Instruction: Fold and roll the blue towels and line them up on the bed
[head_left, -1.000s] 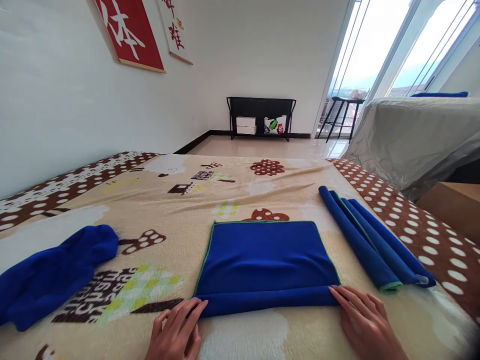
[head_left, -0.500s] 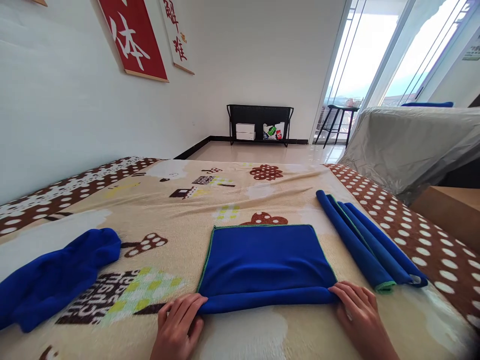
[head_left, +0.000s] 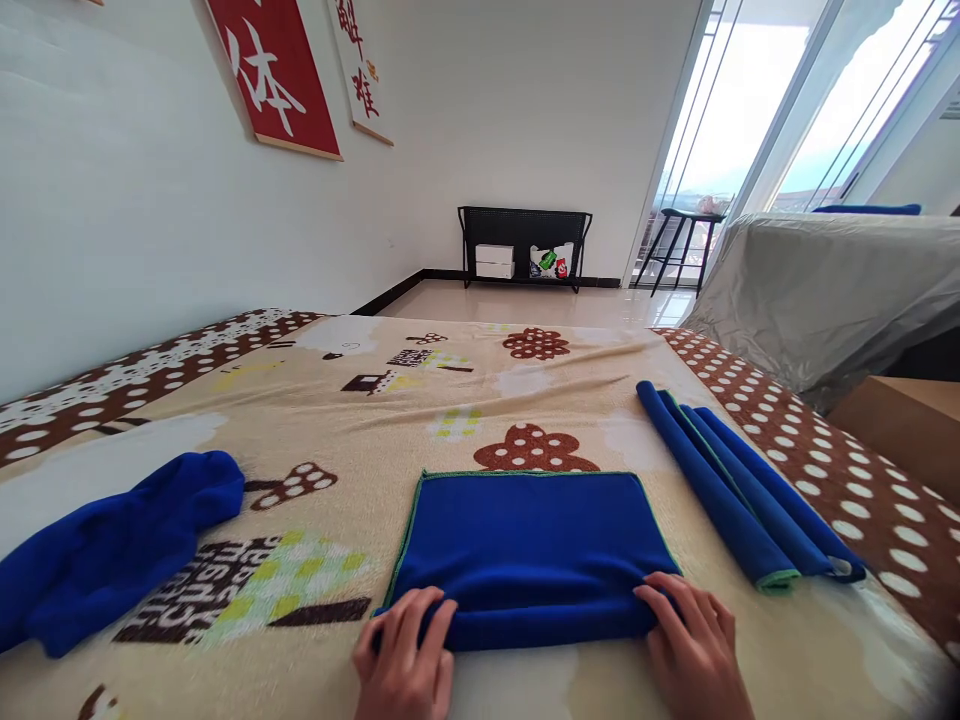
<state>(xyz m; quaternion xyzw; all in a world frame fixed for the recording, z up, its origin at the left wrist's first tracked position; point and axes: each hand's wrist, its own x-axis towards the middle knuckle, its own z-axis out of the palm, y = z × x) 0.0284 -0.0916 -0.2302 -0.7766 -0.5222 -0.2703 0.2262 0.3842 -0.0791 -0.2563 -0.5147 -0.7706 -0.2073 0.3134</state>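
Note:
A blue towel (head_left: 532,535) with green stitched edges lies in front of me, its near edge rolled into a thick tube. My left hand (head_left: 405,650) grips the left end of that roll, fingers curled over the top. At the right end, my right hand (head_left: 694,640) holds the roll the same way, thumb hidden behind it. Between the hands the cloth shows soft creases just beyond the roll. Several rolled blue towels (head_left: 742,490) lie side by side to the right. On the left is a crumpled blue towel (head_left: 127,545).
Everything lies on a patterned beige blanket (head_left: 360,420) with brown polka-dot borders. A cardboard box (head_left: 900,430) and a plastic-covered piece of furniture (head_left: 840,290) stand beyond the right side. Against the far wall is a black rack (head_left: 525,235), with a stool (head_left: 682,245) near the window.
Both hands have shifted inward along the roll, and their fingers now curl over it. The towel has slid toward me, uncovering more of the brown flower print behind it.

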